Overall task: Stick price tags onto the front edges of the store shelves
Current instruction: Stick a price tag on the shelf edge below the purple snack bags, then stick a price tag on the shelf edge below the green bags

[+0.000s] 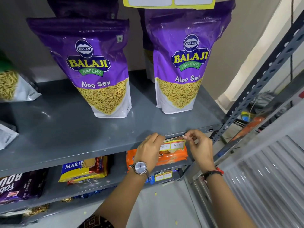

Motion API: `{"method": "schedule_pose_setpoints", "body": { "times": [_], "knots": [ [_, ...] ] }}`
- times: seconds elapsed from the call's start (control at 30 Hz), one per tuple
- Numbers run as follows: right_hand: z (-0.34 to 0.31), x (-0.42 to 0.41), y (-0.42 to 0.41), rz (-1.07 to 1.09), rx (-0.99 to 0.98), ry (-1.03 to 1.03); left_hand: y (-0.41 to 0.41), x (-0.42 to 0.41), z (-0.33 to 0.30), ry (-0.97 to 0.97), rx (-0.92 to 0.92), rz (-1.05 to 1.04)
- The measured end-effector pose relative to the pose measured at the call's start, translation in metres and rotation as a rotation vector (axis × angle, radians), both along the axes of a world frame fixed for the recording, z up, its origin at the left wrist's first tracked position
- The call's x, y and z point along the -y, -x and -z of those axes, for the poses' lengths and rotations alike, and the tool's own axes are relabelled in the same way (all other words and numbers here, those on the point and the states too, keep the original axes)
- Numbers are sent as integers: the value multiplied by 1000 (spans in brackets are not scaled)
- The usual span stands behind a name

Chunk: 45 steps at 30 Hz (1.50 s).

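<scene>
Hands meet at the front edge of the grey shelf [69, 134], near its right corner. The left hand [150, 149] comes up from below with the wrist bent back, its back toward the camera, a watch [140, 167] on the wrist and a ring on one finger; its fingers curl over the left end of the price tag [174, 144] and press it to the shelf's front edge. The right hand [199, 147] reaches in from the right, forearm angled up from the lower right, a bracelet [212, 173] at the wrist. Its thumb and forefinger are pinched together on the tag's upper right corner, the other fingers folded loosely beneath. The tag is yellow with two white boxes carrying handwriting too small to read, and it lies flat along the front edge between the two hands. On the shelf's top, well back from the edge, stand two purple snack bags [92, 66], upright. Below the tag, an orange biscuit pack [171, 157] lies at the right end of the lower shelf.
</scene>
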State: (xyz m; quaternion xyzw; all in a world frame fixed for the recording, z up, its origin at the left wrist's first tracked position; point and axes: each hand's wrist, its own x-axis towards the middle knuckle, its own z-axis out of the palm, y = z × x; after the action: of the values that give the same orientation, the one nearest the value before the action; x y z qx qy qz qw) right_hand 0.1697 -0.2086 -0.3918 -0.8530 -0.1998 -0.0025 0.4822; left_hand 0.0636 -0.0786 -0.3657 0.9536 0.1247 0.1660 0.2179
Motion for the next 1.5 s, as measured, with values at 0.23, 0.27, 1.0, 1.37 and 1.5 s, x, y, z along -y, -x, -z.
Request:
{"method": "schedule_pose_setpoints", "body": {
  "times": [0.23, 0.27, 1.0, 1.37, 1.5],
  "knots": [
    [-4, -5, 0, 19, -42, -46, -8, -3, -1, 110, 75, -47],
    [-5, -6, 0, 26, -40, -41, -10, -3, 0, 125, 85, -62],
    [-55, -102, 142, -242, 431, 260, 167, -104, -34, -102, 110, -397],
    [-71, -297, 309, -816, 537, 165, 389, -270, -28, -11, 26, -973],
    [-71, -367, 370, -943, 633, 221, 427, -329, -15, 42, -21, -963]
  ]
}}
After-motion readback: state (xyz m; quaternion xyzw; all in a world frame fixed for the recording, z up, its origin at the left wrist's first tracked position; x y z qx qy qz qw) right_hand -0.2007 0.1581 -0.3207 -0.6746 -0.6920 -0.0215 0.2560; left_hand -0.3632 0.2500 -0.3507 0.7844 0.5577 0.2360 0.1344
